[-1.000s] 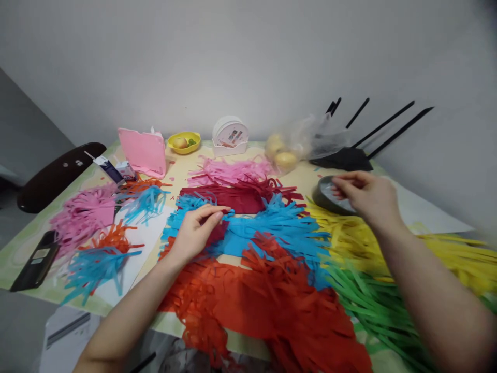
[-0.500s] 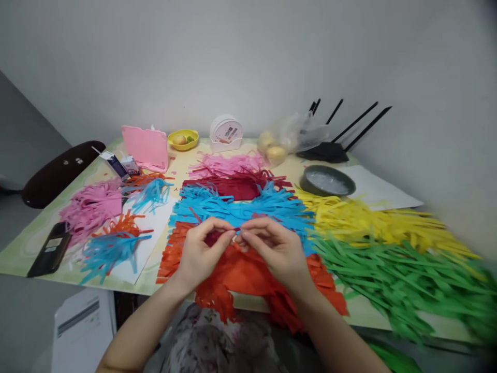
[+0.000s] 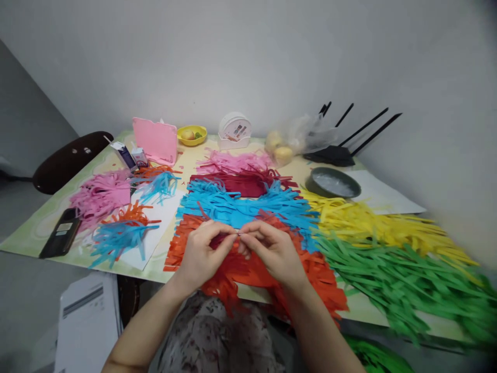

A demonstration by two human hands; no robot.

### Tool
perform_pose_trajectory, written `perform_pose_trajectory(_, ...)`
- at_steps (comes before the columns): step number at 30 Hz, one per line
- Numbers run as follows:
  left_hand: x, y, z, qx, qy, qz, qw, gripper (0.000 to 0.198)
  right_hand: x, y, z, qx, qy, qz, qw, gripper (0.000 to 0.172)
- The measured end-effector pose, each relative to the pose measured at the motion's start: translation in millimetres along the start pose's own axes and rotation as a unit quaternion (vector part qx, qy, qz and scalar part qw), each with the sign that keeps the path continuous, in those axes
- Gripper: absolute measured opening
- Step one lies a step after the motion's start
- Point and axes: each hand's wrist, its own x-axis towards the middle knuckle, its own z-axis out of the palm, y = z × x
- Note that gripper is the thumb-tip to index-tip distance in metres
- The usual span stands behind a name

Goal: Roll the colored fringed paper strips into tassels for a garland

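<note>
My left hand (image 3: 205,254) is closed in a pinch, its thumb and index fingertips meeting those of my right hand (image 3: 272,251). Both pinch a tiny bit of dark red paper strip, mostly hidden by the fingers. Right beneath them is orange fringed paper (image 3: 252,272), part of it hanging over the table's near edge, with some dark red strips on top. Beyond my hands lie blue fringed paper (image 3: 248,208), dark red fringed paper (image 3: 244,186) and pink fringed paper (image 3: 233,161), stacked in overlapping rows.
Yellow fringe (image 3: 373,223) and green fringe (image 3: 388,274) spread rightward beside a dark bowl (image 3: 334,182). Leftward are a phone (image 3: 60,234), pink fringe (image 3: 103,194), orange-and-blue tassels (image 3: 120,239) and drink cartons (image 3: 126,155). A pink stand (image 3: 156,140) and black router (image 3: 330,155) stand behind.
The view has shifted a little, so the table's things appear slightly farther right. My hands stay together, their fingertips closer, and less of the dark red strip shows.
</note>
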Motion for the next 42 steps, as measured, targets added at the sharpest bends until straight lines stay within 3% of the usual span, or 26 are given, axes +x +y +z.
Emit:
perform_pose_trajectory(6,-6,-4,8.7,-0.135,0.003,-0.064,0.989,0.008,-1,3,1,-0.045,0.052,-0.018,0.997,0.02)
perform_pose_trajectory(9,-8,-8,12.3,-0.173,-0.002,-0.095,0.98,0.012,0,2,-2,-0.043,0.008,-0.004,0.999,0.027)
perform_pose_trajectory(11,-10,-10,13.0,-0.166,-0.004,-0.097,0.981,0.016,2,2,-4,-0.045,-0.017,0.005,0.999,0.031)
perform_pose_trajectory(17,-9,-10,9.9,-0.13,0.003,-0.07,0.989,0.009,2,8,-4,-0.092,0.05,-0.021,0.994,0.025)
perform_pose_trajectory(22,-11,-14,10.4,-0.112,0.034,-0.084,0.99,0.007,0,10,-2,-0.132,0.025,-0.035,0.99,0.019)
perform_pose_trajectory(33,-11,-13,12.8,-0.131,0.028,-0.1,0.986,0.009,-6,6,2,-0.205,0.072,-0.073,0.973,0.013)
perform_pose_trajectory(38,-15,-13,16.2,-0.144,0.024,-0.099,0.984,0.007,-7,12,7,-0.146,0.073,-0.043,0.986,0.016)
perform_pose_trajectory(42,-16,-15,18.2,-0.195,0.025,-0.114,0.974,0.009,-5,14,3,-0.05,0.024,0.005,0.998,0.023)
